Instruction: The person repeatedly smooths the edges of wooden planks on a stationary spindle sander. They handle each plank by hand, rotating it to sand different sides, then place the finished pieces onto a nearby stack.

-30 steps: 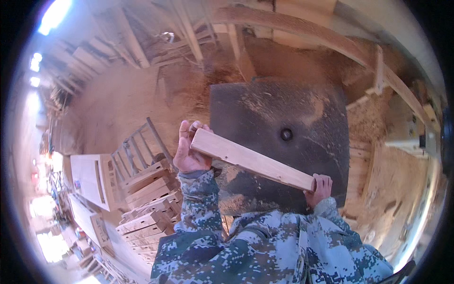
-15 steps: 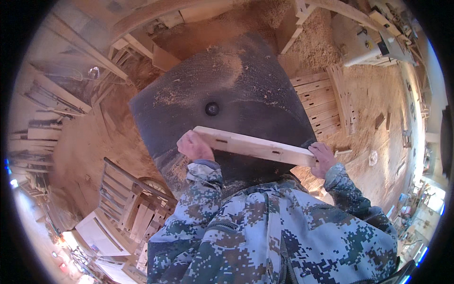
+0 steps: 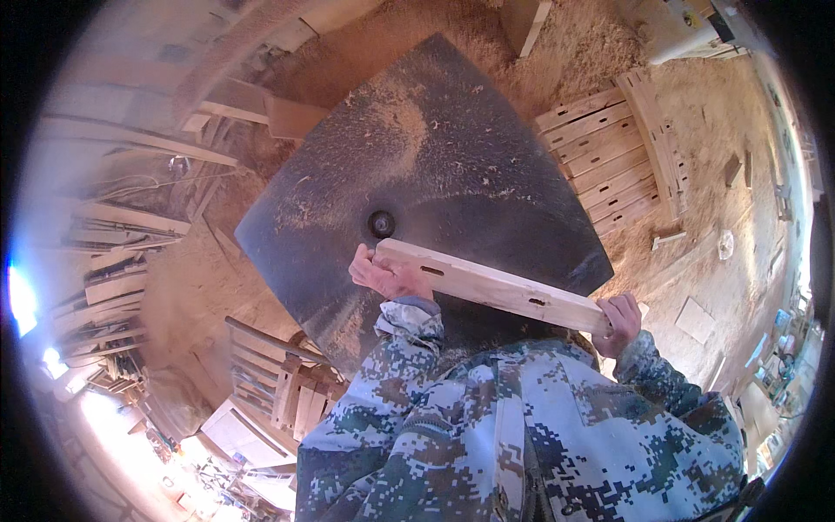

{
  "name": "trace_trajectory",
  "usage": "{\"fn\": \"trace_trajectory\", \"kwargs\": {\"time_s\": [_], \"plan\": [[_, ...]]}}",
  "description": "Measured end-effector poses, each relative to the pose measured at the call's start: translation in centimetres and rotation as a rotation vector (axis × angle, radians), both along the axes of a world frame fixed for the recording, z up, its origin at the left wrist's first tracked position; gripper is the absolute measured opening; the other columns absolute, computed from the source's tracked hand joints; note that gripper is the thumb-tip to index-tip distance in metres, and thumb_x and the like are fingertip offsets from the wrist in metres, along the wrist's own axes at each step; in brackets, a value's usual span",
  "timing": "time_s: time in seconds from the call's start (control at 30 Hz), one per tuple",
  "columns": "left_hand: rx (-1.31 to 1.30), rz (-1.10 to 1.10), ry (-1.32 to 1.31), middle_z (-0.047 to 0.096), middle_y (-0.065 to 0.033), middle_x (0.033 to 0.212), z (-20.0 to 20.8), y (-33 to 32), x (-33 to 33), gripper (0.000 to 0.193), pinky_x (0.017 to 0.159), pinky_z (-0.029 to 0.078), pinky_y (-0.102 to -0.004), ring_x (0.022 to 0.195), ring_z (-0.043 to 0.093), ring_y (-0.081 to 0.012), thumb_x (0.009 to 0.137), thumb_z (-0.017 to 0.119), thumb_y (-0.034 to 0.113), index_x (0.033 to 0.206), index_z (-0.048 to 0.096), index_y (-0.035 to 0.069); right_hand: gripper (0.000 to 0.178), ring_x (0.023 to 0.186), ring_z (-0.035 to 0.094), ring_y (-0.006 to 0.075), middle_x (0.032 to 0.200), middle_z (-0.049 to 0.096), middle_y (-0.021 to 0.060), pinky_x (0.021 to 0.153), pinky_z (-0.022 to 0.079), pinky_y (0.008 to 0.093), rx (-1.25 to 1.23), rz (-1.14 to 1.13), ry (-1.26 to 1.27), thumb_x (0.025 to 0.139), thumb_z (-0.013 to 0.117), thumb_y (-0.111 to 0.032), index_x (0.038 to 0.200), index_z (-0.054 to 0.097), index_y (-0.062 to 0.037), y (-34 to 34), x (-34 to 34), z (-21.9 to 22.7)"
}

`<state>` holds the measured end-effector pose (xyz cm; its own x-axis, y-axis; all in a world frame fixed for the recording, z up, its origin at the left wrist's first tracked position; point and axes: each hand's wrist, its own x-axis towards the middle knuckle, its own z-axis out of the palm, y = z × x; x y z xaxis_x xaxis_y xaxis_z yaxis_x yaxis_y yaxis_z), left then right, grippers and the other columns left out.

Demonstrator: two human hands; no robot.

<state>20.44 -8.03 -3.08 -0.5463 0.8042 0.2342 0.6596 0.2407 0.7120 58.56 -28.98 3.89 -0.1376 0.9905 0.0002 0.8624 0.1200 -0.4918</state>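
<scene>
A pale wooden board [image 3: 487, 285] with two small slots in its upward side slants across the near part of a dark machine table [image 3: 487, 200]. My left hand [image 3: 389, 275] grips its left end, fingers bent around the edge. At the other end, my right hand [image 3: 619, 324] has its fingers wrapped around the wood. A round dark spindle [image 3: 381, 224] stands up from the table, just beyond the board's left end. Whether board and spindle touch, I cannot tell. Sawdust [image 3: 400, 122] lies over the table's far part.
Several slotted boards [image 3: 609, 161] lie side by side on the sawdust-covered floor at the right. A slatted wooden frame [image 3: 270, 365] stands at the near left, with stacked timber [image 3: 113, 287] farther left. Small offcuts [image 3: 733, 168] lie at the far right.
The board's left end has come closer to the spindle, both hands still holding the wood. The whole view has turned and shifted somewhat.
</scene>
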Motion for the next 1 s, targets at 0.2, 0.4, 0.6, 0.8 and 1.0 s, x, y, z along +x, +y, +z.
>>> {"fn": "trace_trajectory", "kwargs": {"time_s": [0.2, 0.4, 0.6, 0.8, 1.0], "plan": [[-0.004, -0.01, -0.037, 0.05, -0.0187, 0.119, 0.4, 1.2, -0.3, 0.037, 0.102, 0.038, -0.0468, 0.113, 0.047, -0.0321, 0.097, 0.047, 0.003, 0.133, 0.049, -0.001, 0.066, 0.085, 0.06, 0.0352, 0.097, 0.064, 0.0132, 0.077, 0.05, 0.0471, 0.015, -0.002, 0.004, 0.06, 0.091, -0.025, 0.118, 0.068, -0.0026, 1.0, -1.5, 0.3], [0.018, -0.02, -0.055, 0.049, -0.0189, 0.122, 0.5, 2.3, -1.8, 0.035, 0.104, 0.04, -0.045, 0.114, 0.049, -0.0313, 0.1, 0.044, 0.005, 0.134, 0.048, -0.002, 0.065, 0.092, 0.06, 0.0354, 0.105, 0.063, 0.0146, 0.081, 0.05, 0.0476, 0.014, -0.007, -0.028, 0.067, 0.092, -0.037, 0.119, 0.07, -0.0049, 3.4, -3.1, 1.3], [0.08, 0.193, -0.295, 0.053, -0.019, 0.123, 0.4, 5.9, -5.9, 0.046, 0.104, 0.042, -0.0451, 0.113, 0.053, -0.0311, 0.103, 0.049, 0.015, 0.144, 0.047, -0.006, 0.074, 0.102, 0.06, 0.0368, 0.112, 0.061, 0.0152, 0.092, 0.048, 0.0518, 0.095, 0.053, -0.04, 0.066, 0.091, -0.034, 0.131, 0.066, -0.0072, 9.2, -6.2, 1.6], [0.093, 0.351, -0.383, 0.057, -0.017, 0.126, -1.3, 9.8, -14.4, 0.072, 0.099, 0.049, -0.0403, 0.11, 0.057, -0.0279, 0.101, 0.07, 0.032, 0.152, 0.043, -0.01, 0.083, 0.108, 0.058, 0.0367, 0.12, 0.06, 0.0132, 0.098, 0.046, 0.0534, 0.083, 0.103, -0.044, 0.063, 0.09, -0.03, 0.138, 0.061, -0.0109, 15.4, -11.5, 1.3], [0.183, 0.41, -0.358, 0.061, -0.014, 0.116, -3.2, 11.8, -23.1, 0.097, 0.078, 0.056, -0.0372, 0.095, 0.063, -0.0224, 0.085, 0.091, 0.026, 0.157, 0.037, -0.009, 0.087, 0.122, 0.057, 0.0379, 0.132, 0.058, 0.0143, 0.108, 0.042, 0.058, 0.181, 0.216, 0.014, 0.064, 0.089, -0.03, 0.142, 0.056, -0.0106, 20.5, -17.0, 1.1]]}}
